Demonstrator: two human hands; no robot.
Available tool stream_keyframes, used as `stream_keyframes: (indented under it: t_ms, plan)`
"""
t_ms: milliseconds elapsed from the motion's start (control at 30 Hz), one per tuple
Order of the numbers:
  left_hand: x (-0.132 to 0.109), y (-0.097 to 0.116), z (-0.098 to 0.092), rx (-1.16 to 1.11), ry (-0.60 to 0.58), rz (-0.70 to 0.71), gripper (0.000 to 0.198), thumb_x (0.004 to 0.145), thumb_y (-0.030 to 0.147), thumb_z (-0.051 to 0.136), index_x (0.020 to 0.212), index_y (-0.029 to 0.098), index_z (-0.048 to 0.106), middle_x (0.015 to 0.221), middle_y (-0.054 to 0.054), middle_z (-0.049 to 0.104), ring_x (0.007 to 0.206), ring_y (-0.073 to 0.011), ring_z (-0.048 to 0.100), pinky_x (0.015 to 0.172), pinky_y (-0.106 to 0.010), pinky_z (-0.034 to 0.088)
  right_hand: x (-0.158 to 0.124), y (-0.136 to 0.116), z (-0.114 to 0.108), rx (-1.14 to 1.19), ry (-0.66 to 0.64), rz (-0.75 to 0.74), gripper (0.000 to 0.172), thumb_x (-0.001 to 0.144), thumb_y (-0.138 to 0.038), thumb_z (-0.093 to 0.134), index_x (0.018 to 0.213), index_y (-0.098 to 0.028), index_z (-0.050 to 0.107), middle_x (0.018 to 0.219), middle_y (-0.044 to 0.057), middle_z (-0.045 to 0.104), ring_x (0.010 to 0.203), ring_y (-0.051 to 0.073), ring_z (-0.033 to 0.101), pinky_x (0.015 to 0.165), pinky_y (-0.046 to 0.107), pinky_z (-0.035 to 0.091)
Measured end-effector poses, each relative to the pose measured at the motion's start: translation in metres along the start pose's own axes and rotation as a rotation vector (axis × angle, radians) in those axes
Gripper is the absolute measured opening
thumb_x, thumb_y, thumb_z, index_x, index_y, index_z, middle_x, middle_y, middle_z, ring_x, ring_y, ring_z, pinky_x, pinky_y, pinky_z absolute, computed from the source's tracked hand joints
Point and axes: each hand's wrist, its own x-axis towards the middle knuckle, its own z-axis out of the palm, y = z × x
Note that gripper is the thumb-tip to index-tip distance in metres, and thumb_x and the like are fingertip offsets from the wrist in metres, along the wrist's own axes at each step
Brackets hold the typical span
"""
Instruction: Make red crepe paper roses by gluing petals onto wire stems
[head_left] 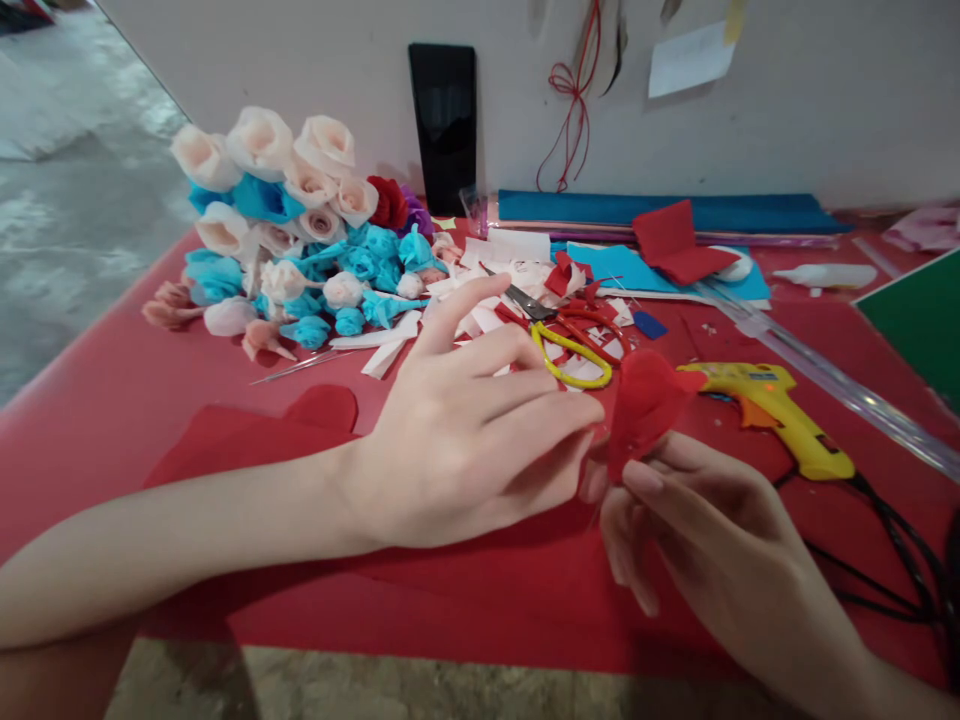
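Note:
A small red paper flower with thin, cupped petals is held upright in front of me. My right hand pinches its base between thumb and fingers. From the other side, my left hand reaches across, its index finger and partly hidden thumb closed at the flower's lower left edge. The outer fingers of that hand stick out, spread apart. Beneath my left forearm lie red paper sheets with a rounded petal piece. Scissors with a yellow handle rest just beyond my left fingers.
A yellow glue gun with a black cord lies at the right. Blue and pale paper flowers are heaped at the back left. Paper scraps, clear sticks and a white bottle lie farther back. A black phone leans on the wall.

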Motion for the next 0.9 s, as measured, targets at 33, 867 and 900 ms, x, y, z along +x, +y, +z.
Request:
stream_keyframes:
  t_ms: [33, 867, 900]
  plan:
    - [0.0, 0.0, 0.0, -0.026, -0.011, -0.011, 0.008, 0.075, 0.017, 0.055, 0.076, 0.019, 0.062, 0.054, 0.005, 0.061, 0.061, -0.0134, 0.059, 0.097, -0.05, 0.038, 0.0, 0.0, 0.0, -0.001, 0.003, -0.002, 0.016, 0.084, -0.025, 0.052, 0.071, -0.018, 0.056, 0.058, -0.001, 0.055, 0.046, 0.008, 0.053, 0.035, 0.012, 0.042]
    - [-0.004, -0.016, 0.02, -1.596, -0.385, -0.731, 0.007, 0.078, 0.011, 0.059, 0.075, 0.014, 0.065, 0.061, 0.002, 0.065, 0.068, -0.0083, 0.061, 0.068, -0.02, 0.049, 0.0, -0.001, -0.004, -0.062, 0.065, -0.146, 0.012, 0.083, -0.027, 0.053, 0.076, -0.018, 0.058, 0.065, 0.0, 0.055, 0.044, 0.008, 0.053, 0.034, 0.015, 0.042]
    - [-0.004, -0.016, 0.02, -1.623, -0.377, -0.73, 0.009, 0.079, 0.01, 0.057, 0.076, 0.014, 0.065, 0.061, 0.002, 0.066, 0.069, -0.0077, 0.061, 0.069, -0.019, 0.049, 0.0, -0.001, -0.005, -0.064, 0.065, -0.148, 0.012, 0.084, -0.028, 0.053, 0.078, -0.019, 0.057, 0.062, 0.0, 0.055, 0.043, 0.008, 0.052, 0.034, 0.015, 0.041]
